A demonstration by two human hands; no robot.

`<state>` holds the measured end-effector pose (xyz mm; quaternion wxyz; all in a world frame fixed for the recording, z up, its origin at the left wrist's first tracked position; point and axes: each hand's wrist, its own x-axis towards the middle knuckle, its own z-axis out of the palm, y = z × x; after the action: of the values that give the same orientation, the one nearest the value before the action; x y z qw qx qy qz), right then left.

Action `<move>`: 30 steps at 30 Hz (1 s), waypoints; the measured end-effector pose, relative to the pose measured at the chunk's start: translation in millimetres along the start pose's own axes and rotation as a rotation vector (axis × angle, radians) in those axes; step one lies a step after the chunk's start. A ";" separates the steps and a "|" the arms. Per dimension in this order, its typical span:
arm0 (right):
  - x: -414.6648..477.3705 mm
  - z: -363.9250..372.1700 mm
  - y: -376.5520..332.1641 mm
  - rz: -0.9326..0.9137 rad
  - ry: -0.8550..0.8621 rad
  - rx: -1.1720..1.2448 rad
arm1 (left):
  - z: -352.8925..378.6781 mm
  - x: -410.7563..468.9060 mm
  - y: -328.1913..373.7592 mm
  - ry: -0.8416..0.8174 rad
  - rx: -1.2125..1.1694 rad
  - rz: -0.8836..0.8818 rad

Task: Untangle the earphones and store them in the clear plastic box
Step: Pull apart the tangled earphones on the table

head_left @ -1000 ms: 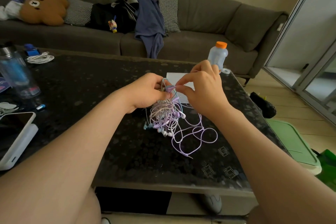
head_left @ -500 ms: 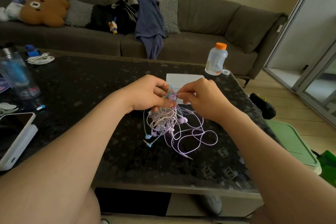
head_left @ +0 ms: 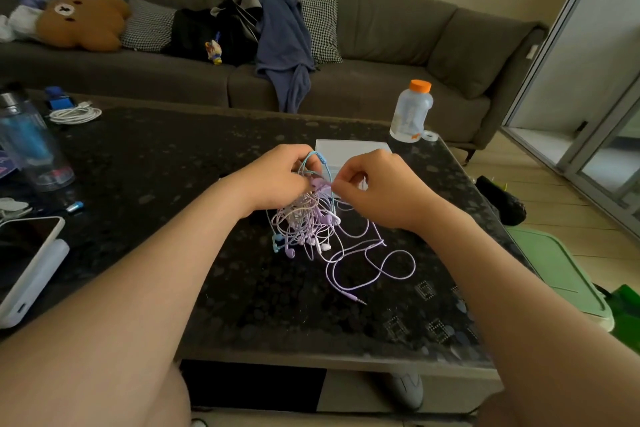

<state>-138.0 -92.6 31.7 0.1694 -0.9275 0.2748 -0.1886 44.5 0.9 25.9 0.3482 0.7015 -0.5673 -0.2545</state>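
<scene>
Earphones (head_left: pixel 306 224) higher, well inside table (head_left: pixel 156 156) edges

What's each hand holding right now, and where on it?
The left hand grips the tangled earphones at the top of the bunch. The right hand pinches a cord there too, beside the left fingers.

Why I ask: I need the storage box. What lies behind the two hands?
A pale flat box lies on the table; the right hand and earphones cover its near edge.
</scene>
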 end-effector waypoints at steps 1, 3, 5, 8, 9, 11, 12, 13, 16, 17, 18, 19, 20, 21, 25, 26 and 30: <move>0.6 0.2 0.4 0.012 0.004 0.005 | -0.5 0.1 -0.9 -0.003 -0.016 0.001; 2.0 0.7 1.4 0.054 0.032 0.013 | -0.7 -1.5 -0.8 -0.016 -0.046 0.008; 3.2 0.0 2.2 0.100 0.091 0.027 | -0.5 -1.8 1.7 -0.033 -0.065 0.008; 2.7 -1.4 -0.4 0.142 0.185 0.034 | -0.8 -3.2 8.4 -0.045 -0.097 -0.008; 2.6 -2.0 -1.6 0.145 0.204 0.044 | -0.4 -3.3 10.5 -0.036 -0.110 -0.015; 2.2 -2.5 -3.4 0.148 0.226 0.045 | 0.1 -3.6 10.5 -0.006 -0.132 0.000; 1.5 -2.6 -4.2 0.148 0.238 0.032 | 0.4 -3.8 9.8 0.026 -0.145 0.024; 1.0 -2.9 -4.8 0.146 0.251 0.017 | 0.6 -3.6 8.8 0.076 -0.155 0.050; 0.5 -4.9 -8.7 0.139 0.279 -0.018 | -0.8 -2.2 5.0 0.242 -0.127 0.060; 0.4 -4.9 -9.8 0.149 0.293 -0.034 | -0.6 -1.1 4.3 0.276 -0.108 0.046; 0.5 -3.8 -10.1 0.170 0.316 -0.053 | -0.2 0.0 3.8 0.288 -0.085 0.023; 0.9 -3.3 -10.1 0.196 0.351 -0.075 | 0.5 0.5 3.0 0.284 -0.062 -0.009; 1.1 -2.7 -9.5 0.217 0.393 -0.104 | 0.8 0.4 2.2 0.268 -0.035 -0.035; 0.9 -3.1 -8.5 0.234 0.435 -0.143 | 1.0 -0.6 1.9 0.247 -0.005 -0.052; -4.5 -14.6 -7.0 0.335 0.394 -0.445 | -1.5 -3.8 0.9 0.271 0.122 -0.073; -5.6 -16.4 -7.5 0.371 0.328 -0.531 | -2.2 -4.0 1.6 0.283 0.142 -0.074; -8.7 -14.1 -7.6 0.419 0.027 -0.613 | -1.7 -3.8 2.8 0.287 0.184 -0.057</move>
<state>-147.7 -84.7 44.9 -0.0848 -0.8562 0.5047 -0.0708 43.2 4.6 29.0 0.3523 0.7755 -0.5126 -0.1084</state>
